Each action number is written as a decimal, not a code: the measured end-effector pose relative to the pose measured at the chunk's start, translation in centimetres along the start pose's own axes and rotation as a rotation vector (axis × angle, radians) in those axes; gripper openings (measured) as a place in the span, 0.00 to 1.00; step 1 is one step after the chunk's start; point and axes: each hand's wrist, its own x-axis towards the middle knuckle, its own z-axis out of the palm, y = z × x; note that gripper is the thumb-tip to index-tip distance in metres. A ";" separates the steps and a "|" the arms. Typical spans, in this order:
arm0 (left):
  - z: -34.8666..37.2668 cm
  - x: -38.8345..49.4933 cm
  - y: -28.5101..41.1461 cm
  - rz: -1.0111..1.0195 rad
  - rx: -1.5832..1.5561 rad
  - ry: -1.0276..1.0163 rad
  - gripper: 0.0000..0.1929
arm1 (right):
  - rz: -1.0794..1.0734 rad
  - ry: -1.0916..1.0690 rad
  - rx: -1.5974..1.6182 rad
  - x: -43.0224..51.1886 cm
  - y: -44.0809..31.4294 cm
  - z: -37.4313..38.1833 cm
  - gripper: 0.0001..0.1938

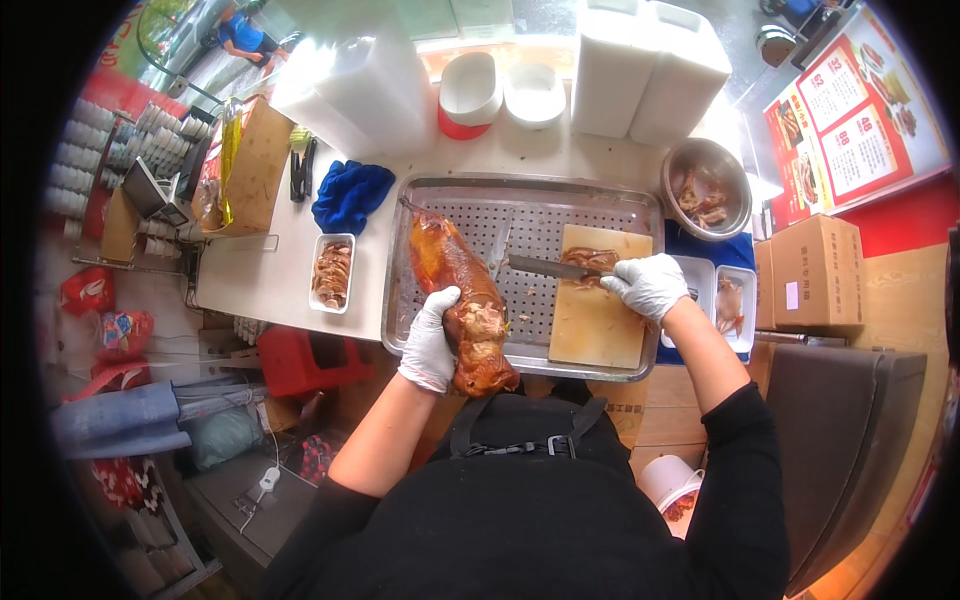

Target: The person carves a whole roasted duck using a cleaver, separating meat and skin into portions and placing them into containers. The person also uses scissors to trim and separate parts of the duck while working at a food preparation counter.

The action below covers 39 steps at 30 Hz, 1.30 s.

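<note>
My left hand, in a white glove, grips a glossy brown roast duck by its side, over the left part of a perforated steel tray. Part of the duck is carved, with pale meat showing. In my gloved right hand is the handle of a knife, its long blade pointing left across the edge of a pale cutting board. Sliced meat lies on the board, partly behind the blade. Another metal blade rests in the tray beside the duck; its handle is hidden.
Left of the tray are a white dish of sliced meat and a blue cloth. At right stand a steel bowl with meat and bones and white dishes. Tall stacks of white containers line the back.
</note>
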 end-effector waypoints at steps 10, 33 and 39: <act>0.0 0.6 -0.3 0.003 -0.005 -0.027 0.30 | 0.059 0.092 -0.040 0.0 0.1 1.0 0.22; 5.8 -3.3 -0.2 -0.146 -0.108 -0.315 0.27 | -0.299 0.560 0.477 -2.2 -13.6 -10.1 0.14; 5.8 -3.6 -0.2 -0.133 -0.122 -0.319 0.28 | -0.322 0.584 0.442 -2.1 -13.8 -10.3 0.14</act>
